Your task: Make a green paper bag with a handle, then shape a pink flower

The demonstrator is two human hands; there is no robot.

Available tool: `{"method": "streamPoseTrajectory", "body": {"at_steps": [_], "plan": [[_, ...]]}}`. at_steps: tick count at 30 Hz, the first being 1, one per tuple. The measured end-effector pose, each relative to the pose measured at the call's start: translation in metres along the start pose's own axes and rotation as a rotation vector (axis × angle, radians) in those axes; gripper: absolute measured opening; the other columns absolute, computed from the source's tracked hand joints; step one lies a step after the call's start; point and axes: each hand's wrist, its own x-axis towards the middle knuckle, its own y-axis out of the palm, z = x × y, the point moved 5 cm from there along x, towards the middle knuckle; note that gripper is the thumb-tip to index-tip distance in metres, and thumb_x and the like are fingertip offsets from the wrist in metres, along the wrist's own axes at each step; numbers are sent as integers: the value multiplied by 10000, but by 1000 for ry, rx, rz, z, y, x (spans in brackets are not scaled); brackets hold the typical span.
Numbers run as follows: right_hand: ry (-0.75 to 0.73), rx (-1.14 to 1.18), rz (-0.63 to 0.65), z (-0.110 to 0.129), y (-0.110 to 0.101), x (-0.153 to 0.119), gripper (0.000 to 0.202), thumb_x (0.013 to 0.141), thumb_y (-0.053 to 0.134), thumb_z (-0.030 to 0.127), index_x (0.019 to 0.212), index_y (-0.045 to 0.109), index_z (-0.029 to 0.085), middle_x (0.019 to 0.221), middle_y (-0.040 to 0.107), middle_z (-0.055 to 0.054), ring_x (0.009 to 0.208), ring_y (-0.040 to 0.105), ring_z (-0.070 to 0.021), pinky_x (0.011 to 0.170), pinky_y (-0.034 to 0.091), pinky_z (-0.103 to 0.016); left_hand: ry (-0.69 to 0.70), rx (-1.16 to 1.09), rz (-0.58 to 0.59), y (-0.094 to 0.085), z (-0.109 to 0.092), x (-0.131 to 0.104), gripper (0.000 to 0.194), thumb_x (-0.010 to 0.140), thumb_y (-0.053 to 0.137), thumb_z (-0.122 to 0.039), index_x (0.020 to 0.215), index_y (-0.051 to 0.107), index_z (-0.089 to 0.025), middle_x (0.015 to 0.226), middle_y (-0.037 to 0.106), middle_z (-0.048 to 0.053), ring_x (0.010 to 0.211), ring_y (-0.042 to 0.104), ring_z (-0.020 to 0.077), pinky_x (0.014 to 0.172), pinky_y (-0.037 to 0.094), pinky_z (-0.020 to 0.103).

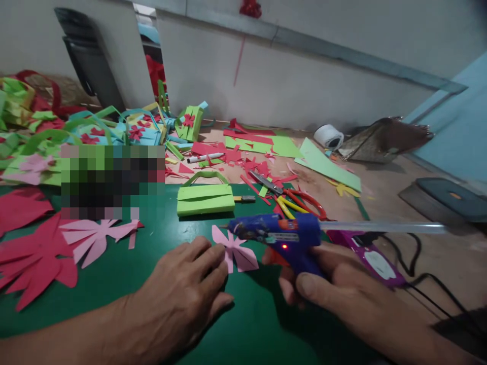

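Observation:
My right hand (338, 289) is wrapped round the handle of a blue hot glue gun (304, 233). A red light glows on the gun, and a long clear glue stick (380, 227) juts from its back. The nozzle points left, just over a pink paper flower (243, 257) on the green mat (163, 213). My left hand (186, 284) rests palm down, its fingertips at the flower's left edge and its thumb apart. Behind the flower stands a small lime-green paper bag (205, 200) with a handle.
Scissors (266, 182) with red handles and a cutter (245, 199) lie beyond the gun. More pink (97, 235) and red paper flowers (41, 253) lie left. Finished paper bags (146, 129) pile up behind. A purple power strip (376, 263) with black cords sits right.

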Motion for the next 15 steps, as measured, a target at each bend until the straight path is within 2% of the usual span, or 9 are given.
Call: {"method": "streamPoseTrajectory", "body": {"at_steps": [2,5,7,9,12,15], "plan": [[-21,-3,89,7,11,6,322,778,538,480,801,703,204,874,663,-46,821,604,-217,757,487,-320,15,8,-81,-2,-1,-1,220,866,463,-299,926,631,-170,934,651,71,841,537,229,694,473,379],[-153,70,108,21,17,13,334,772,577,446,1006,654,222,939,650,-13,914,581,-206,827,453,-308,50,51,-212,-4,0,-4,216,860,475,-285,922,653,-179,936,680,60,867,554,236,745,466,388],[-163,90,154,23,17,14,336,796,552,427,1053,630,225,891,655,-5,883,589,-197,809,459,-311,72,76,-217,-3,2,-5,222,847,496,-300,947,659,-186,971,685,58,893,559,247,752,468,388],[-122,50,131,19,11,13,310,791,545,444,970,660,219,886,653,-16,892,584,-211,815,457,-334,75,87,-222,-4,3,-5,233,840,501,-307,952,662,-180,998,682,68,888,563,255,723,476,385],[-46,-42,7,8,-5,8,294,750,566,483,769,692,218,921,648,-37,915,574,-243,817,462,-357,62,94,-208,-5,1,-4,240,847,487,-295,950,662,-167,1001,680,80,857,570,257,690,483,386],[2,-53,-70,-6,-16,3,282,712,596,489,736,695,226,815,653,-42,789,598,-244,686,505,-340,38,102,-147,-4,-2,-2,257,858,471,-307,955,649,-149,984,675,90,843,572,256,679,484,398]]}}
